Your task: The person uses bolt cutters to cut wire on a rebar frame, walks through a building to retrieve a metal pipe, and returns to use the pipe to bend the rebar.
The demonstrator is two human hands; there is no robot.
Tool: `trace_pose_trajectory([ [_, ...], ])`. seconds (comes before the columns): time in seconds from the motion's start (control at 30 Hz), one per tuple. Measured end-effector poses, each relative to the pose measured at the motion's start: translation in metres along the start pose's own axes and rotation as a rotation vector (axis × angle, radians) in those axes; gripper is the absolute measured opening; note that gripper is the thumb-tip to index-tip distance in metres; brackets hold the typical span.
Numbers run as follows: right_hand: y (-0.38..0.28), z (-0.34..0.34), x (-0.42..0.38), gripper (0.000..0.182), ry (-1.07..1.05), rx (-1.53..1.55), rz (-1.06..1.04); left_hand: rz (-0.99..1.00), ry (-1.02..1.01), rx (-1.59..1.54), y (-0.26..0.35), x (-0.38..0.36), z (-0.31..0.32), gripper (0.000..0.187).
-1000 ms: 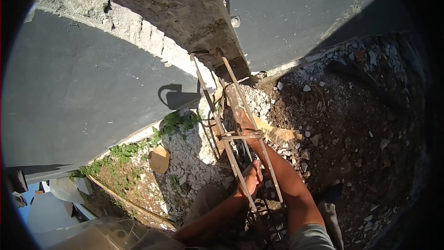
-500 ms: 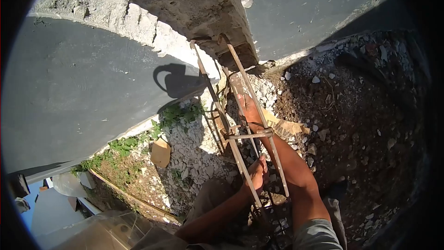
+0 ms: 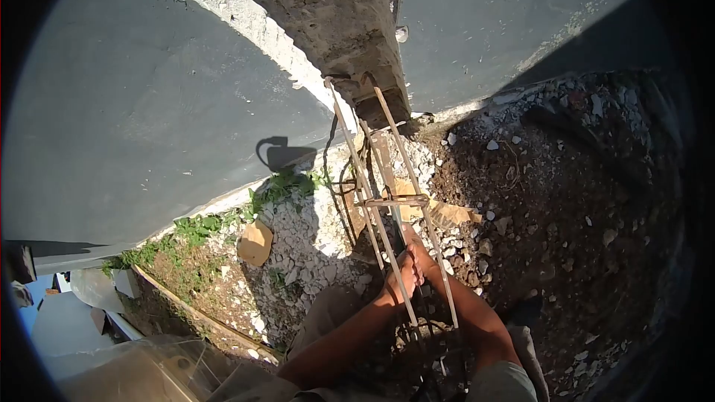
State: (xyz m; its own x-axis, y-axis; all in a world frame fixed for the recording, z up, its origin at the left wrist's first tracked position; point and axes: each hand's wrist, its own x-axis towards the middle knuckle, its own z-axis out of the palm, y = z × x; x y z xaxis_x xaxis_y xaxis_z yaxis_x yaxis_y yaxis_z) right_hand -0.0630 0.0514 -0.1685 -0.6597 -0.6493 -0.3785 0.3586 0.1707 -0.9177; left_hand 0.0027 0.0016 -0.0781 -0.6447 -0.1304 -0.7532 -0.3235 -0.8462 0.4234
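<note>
A cage of rusty steel reinforcing bars [image 3: 398, 134] leans from the foot of the concrete column toward me, with a square stirrup [image 3: 395, 201] tied around its long bars. My left hand [image 3: 403, 278] is closed around a bar inside the cage. Just above and against it, my right hand [image 3: 421, 251] is closed as well, on what looks like the same bar. Between the outer bars, both hands sit close together below the stirrup. The fingers partly hide the gripped bar.
The rough concrete column [image 3: 320, 15] rises between two grey walls [image 3: 149, 104]. White rubble [image 3: 298, 253] and dark soil [image 3: 566, 238] cover the ground. Torn brown paper [image 3: 450, 214], a tan scrap [image 3: 255, 243] and green weeds [image 3: 194, 233] lie about. Clear plastic sheeting [image 3: 141, 368] is at lower left.
My right hand has come down from higher on the cage to meet my left hand. My left hand stays low, closed. The view has shifted slightly.
</note>
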Motion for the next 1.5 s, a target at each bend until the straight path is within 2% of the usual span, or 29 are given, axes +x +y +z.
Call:
trace_pose_trajectory([
  [0.13, 0.030, 0.001, -0.067, 0.046, 0.065, -0.090, 0.053, -0.017, 0.059, -0.037, -0.007, 0.002, -0.001, 0.025],
  [0.23, 0.042, 0.002, -0.100, 0.045, 0.120, -0.134, 0.061, 0.009, 0.023, 0.021, -0.005, 0.001, 0.000, 0.029],
  [0.3, 0.046, -0.005, -0.111, 0.045, 0.155, -0.178, 0.065, 0.019, 0.063, -0.012, -0.004, 0.001, 0.008, 0.025],
  [0.33, 0.051, -0.010, -0.108, 0.045, 0.179, -0.200, 0.062, 0.053, 0.028, -0.053, -0.005, 0.002, 0.008, 0.018],
  [0.4, 0.061, -0.026, -0.103, 0.043, 0.223, -0.241, 0.074, 0.039, 0.000, -0.130, -0.011, 0.012, 0.003, 0.016],
  [0.43, 0.044, -0.032, -0.098, 0.041, 0.253, -0.262, 0.080, 0.020, -0.040, -0.171, -0.008, 0.012, 0.005, 0.016],
  [0.5, -0.020, -0.062, -0.105, 0.044, 0.220, -0.498, 0.269, 0.025, 0.093, -0.031, -0.012, 0.016, 0.010, 0.020],
  [0.57, 0.010, -0.104, -0.108, 0.047, 0.322, -0.658, 0.076, 0.018, 0.141, 0.256, -0.013, 0.006, 0.010, 0.042],
  [0.6, -0.010, -0.115, -0.120, 0.046, 0.237, -0.494, -0.259, 0.053, 0.187, 0.253, -0.020, 0.004, 0.005, 0.051],
  [0.63, -0.007, -0.139, -0.120, 0.046, 0.248, -0.630, 0.000, 0.076, 0.172, 0.207, -0.018, -0.019, 0.003, 0.046],
  [0.67, -0.031, -0.145, -0.126, 0.045, 0.215, -0.614, 0.115, 0.099, 0.156, 0.161, -0.015, -0.043, 0.002, 0.043],
  [0.7, -0.017, -0.174, -0.131, 0.044, 0.104, -0.488, -0.135, 0.104, 0.121, 0.102, -0.017, -0.062, -0.010, 0.038],
  [0.73, -0.016, -0.198, -0.134, 0.039, 0.115, -0.532, -0.075, 0.144, 0.034, 0.135, -0.010, -0.089, -0.027, 0.035],
  [0.77, -0.015, -0.221, -0.137, 0.035, 0.123, -0.576, -0.015, 0.183, -0.069, 0.180, 0.000, -0.115, -0.042, 0.032],
  [0.8, -0.045, -0.226, -0.148, 0.029, 0.083, -0.610, 0.027, 0.327, -0.023, 0.294, 0.006, -0.146, -0.060, 0.031],
  [0.83, -0.078, -0.233, -0.164, 0.023, 0.052, -0.646, 0.072, 0.548, 0.008, 0.521, -0.007, -0.137, -0.105, 0.032],
  [0.87, -0.105, -0.235, -0.177, 0.020, 0.069, -0.747, 0.162, 0.620, 0.244, 0.727, 0.013, -0.185, -0.111, 0.033],
  [0.9, -0.124, -0.239, -0.190, 0.017, 0.093, -0.848, 0.256, 0.648, 0.363, 1.029, 0.030, -0.216, -0.132, 0.036],
  [0.93, -0.124, -0.250, -0.209, 0.016, 0.049, -0.821, 0.105, 0.582, 0.454, 1.094, 0.032, -0.233, -0.156, 0.046],
  [1.0, -0.145, -0.254, -0.233, 0.015, 0.133, -0.650, 0.089, 0.422, 0.390, 1.150, 0.031, -0.262, -0.198, 0.055],
  [1.03, -0.170, -0.239, -0.254, 0.015, 0.264, -0.501, 0.228, 0.336, 0.355, 1.176, 0.027, -0.270, -0.210, 0.060],
  [1.13, -0.261, -0.131, -0.292, 0.008, 0.593, -0.264, -0.087, 0.227, 0.475, 1.230, 0.005, -0.264, -0.209, 0.071],
  [1.2, -0.276, -0.131, -0.297, 0.015, 0.533, -0.287, -0.429, 0.269, 0.465, 1.270, 0.005, -0.254, -0.211, 0.073],
  [1.23, -0.295, -0.122, -0.305, 0.016, 0.577, -0.296, -0.469, 0.293, 0.418, 1.308, 0.004, -0.245, -0.201, 0.074],
  [1.27, -0.315, -0.105, -0.312, 0.016, 0.596, -0.203, -0.534, 0.206, 0.389, 1.295, 0.016, -0.253, -0.180, 0.076],
  [1.3, -0.326, -0.111, -0.321, 0.014, 0.510, -0.051, -0.537, 0.116, 0.359, 1.299, 0.027, -0.262, -0.162, 0.077],
  [1.37, -0.352, -0.098, -0.352, 0.013, 0.475, 0.077, -0.559, 0.264, 0.401, 1.479, 0.008, -0.233, -0.171, 0.082],
  [1.43, -0.347, -0.094, -0.368, 0.012, 0.499, 0.115, -0.654, 0.128, 0.408, 1.591, 0.015, -0.239, -0.138, 0.090],
  [1.5, -0.332, -0.093, -0.373, 0.012, 0.533, -0.020, -0.782, 0.180, 0.441, 1.682, 0.008, -0.227, -0.124, 0.094],
])
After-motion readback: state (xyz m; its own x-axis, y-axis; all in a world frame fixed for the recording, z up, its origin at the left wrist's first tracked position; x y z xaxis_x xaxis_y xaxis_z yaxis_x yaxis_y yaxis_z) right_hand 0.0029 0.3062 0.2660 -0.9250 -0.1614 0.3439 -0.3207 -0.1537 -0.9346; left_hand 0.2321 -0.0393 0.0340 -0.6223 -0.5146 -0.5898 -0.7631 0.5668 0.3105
